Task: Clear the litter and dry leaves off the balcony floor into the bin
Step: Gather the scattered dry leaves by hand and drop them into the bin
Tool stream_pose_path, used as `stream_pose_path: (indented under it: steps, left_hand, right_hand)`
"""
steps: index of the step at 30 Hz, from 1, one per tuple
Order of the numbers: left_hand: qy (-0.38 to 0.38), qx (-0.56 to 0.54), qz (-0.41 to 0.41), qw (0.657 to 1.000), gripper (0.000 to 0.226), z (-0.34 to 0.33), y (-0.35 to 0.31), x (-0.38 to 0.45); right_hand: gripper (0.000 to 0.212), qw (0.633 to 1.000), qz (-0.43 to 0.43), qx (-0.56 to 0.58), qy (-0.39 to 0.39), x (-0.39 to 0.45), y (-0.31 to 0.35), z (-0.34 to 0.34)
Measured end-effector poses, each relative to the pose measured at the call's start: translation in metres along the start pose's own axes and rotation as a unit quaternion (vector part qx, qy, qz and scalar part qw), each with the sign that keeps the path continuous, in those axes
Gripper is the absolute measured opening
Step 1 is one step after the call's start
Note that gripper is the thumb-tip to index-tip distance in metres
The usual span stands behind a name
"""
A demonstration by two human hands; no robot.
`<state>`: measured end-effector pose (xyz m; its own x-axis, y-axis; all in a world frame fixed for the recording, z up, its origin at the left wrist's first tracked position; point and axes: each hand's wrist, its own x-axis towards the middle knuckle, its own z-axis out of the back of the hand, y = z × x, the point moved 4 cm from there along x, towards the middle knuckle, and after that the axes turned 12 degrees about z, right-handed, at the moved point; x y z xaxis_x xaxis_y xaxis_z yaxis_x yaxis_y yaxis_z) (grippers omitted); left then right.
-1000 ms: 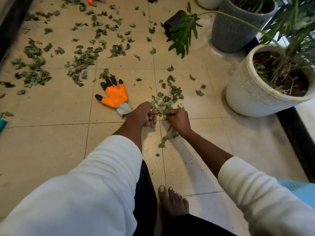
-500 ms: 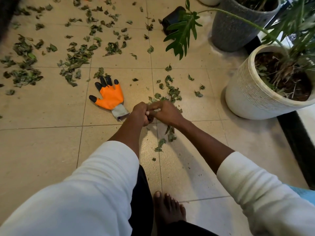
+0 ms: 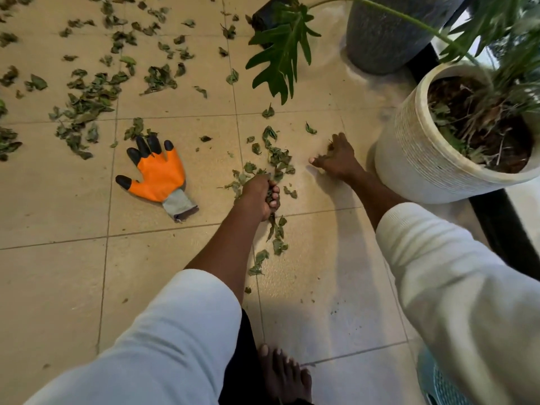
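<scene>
1. Between my two hands, on the tiled floor (image 3: 181,287), lies the near cluster of dry leaves (image 3: 277,159), strung in a line running away from me.
2. My left hand (image 3: 260,197) is fisted around a wad of leaves and touches the cluster's near end, so it is nearer.
3. My right hand (image 3: 336,160) rests by the white pot (image 3: 415,159), fingers curled, seemingly raking a few scraps.
4. Half a second ago the hands met; now the right has swung out toward the pot.
5. No bin shows.
</scene>
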<state>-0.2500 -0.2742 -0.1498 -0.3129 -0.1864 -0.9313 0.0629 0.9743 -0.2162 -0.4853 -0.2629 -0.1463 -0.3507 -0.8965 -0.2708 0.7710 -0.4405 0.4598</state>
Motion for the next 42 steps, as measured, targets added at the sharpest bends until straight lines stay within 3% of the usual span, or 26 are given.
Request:
stream_pose_path:
  steps: [3,5,7,10,15,21,28,31,35,42]
  left_hand:
    - [-0.009,-0.002,-0.001,1.000,0.036,0.001,0.001,0.005]
    - [-0.016,-0.005,0.000,1.000,0.035,0.004,0.001,0.007]
    - [-0.020,-0.014,0.003,1.000,0.035,0.009,0.000,0.006]
    - [-0.031,-0.028,-0.009,0.999,0.036,0.015,-0.003,0.001]
    - [-0.064,-0.020,-0.048,0.997,0.037,0.028,-0.004,-0.014]
    - [-0.073,0.007,-0.068,0.995,0.034,0.037,-0.006,-0.049]
    - [-0.083,0.016,-0.092,0.992,0.032,0.046,-0.006,-0.069]
    - [-0.082,0.022,-0.097,0.992,0.034,0.048,-0.006,-0.076]
    - [-0.076,0.039,-0.087,0.993,0.037,0.049,-0.004,-0.081]
    - [-0.063,0.079,-0.043,0.994,0.038,0.050,0.001,-0.088]
  right_hand:
    - [0.082,0.999,0.035,-0.007,0.021,0.006,0.001,-0.007]
    - [0.048,0.997,0.077,0.008,-0.022,0.000,0.006,-0.010]
    - [0.036,0.992,0.113,-0.008,-0.047,-0.013,0.010,-0.016]
    - [0.042,0.988,0.149,-0.037,-0.029,-0.034,0.018,-0.037]
    - [0.090,0.989,0.141,-0.009,0.032,-0.076,0.032,-0.083]
    - [0.094,0.968,0.231,-0.049,0.087,-0.130,0.083,-0.111]
    - [0.104,0.933,0.307,-0.114,0.147,-0.177,0.089,-0.147]
    - [0.086,0.911,0.347,-0.143,0.169,-0.199,0.097,-0.157]
    - [0.049,0.887,0.424,-0.129,0.127,-0.229,0.114,-0.163]
    - [0.035,0.867,0.477,-0.143,0.032,-0.252,0.111,-0.151]
